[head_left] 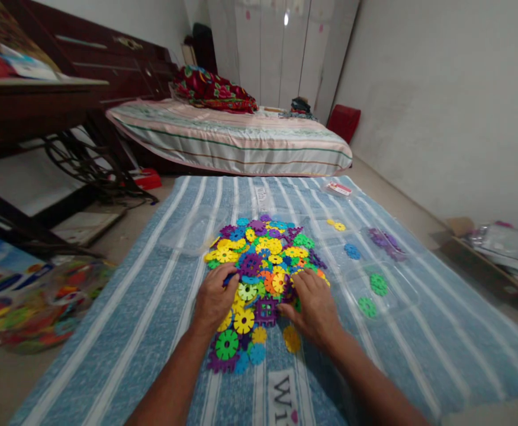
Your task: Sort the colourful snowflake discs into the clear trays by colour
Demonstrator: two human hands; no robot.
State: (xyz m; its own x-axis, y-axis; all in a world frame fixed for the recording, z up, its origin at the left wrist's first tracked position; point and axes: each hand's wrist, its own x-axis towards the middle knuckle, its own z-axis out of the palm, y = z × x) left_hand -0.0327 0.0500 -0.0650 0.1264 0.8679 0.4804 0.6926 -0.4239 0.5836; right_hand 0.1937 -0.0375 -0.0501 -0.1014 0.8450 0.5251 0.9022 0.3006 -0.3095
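A heap of flat plastic gear-shaped pieces (263,260) in yellow, purple, blue, green and orange lies on a blue striped mat (152,307). My left hand (214,299) rests on the heap's left side with fingers curled over a blue piece. My right hand (314,305) lies on the right side, fingers bent down onto the pieces, and what they grip is hidden. Clear plastic trays sit to the right: one with green pieces (373,293), one with a blue piece (352,251), one with purple pieces (385,239), and yellow pieces (336,225) beyond.
A bed (232,133) stands past the mat, with a red box (344,121) by the wall. A dark table and sewing-machine frame (76,160) are at left. A bag of colourful toys (41,302) lies on the floor at left, and a cardboard box (485,251) at right.
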